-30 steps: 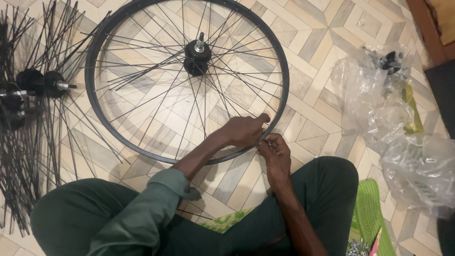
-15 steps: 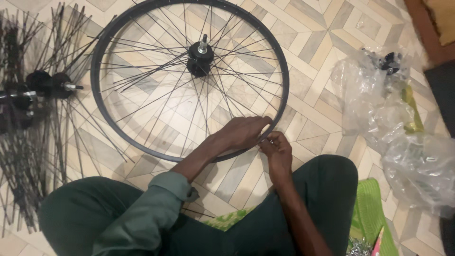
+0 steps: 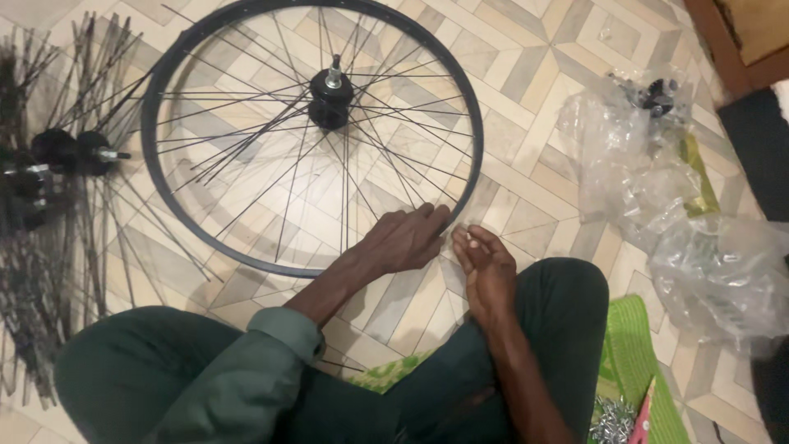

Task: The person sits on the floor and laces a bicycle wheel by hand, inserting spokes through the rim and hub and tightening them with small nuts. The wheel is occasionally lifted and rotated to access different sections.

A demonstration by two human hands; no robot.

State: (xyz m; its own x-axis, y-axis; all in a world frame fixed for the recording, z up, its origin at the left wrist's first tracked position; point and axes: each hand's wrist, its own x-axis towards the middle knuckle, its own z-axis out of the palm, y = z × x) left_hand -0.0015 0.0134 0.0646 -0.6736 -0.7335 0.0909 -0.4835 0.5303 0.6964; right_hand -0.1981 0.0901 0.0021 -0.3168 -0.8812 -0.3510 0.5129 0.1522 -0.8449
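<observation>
A black bicycle wheel rim (image 3: 154,168) with thin spokes and a black hub (image 3: 330,97) lies flat on the patterned tile floor in front of my knees. My left hand (image 3: 407,240) reaches over its near right part, and the fingertips press on the rim where the spokes end. My right hand (image 3: 486,265) hovers just right of the rim, palm up and fingers curled. Small pale specks show at its fingertips, and I cannot make out whether it holds anything. Both legs are in dark green trousers.
A spread of loose black spokes with dark hubs (image 3: 49,168) lies at the left. Crumpled clear plastic bags (image 3: 625,156) (image 3: 723,275) lie at the right, one with a dark part (image 3: 657,94) in it. A green mat (image 3: 633,362) and small shiny metal pieces (image 3: 612,421) sit by my right knee.
My right hand has drawn back from the rim and turned palm up. My left hand stays on the rim. The view has shifted slightly.
</observation>
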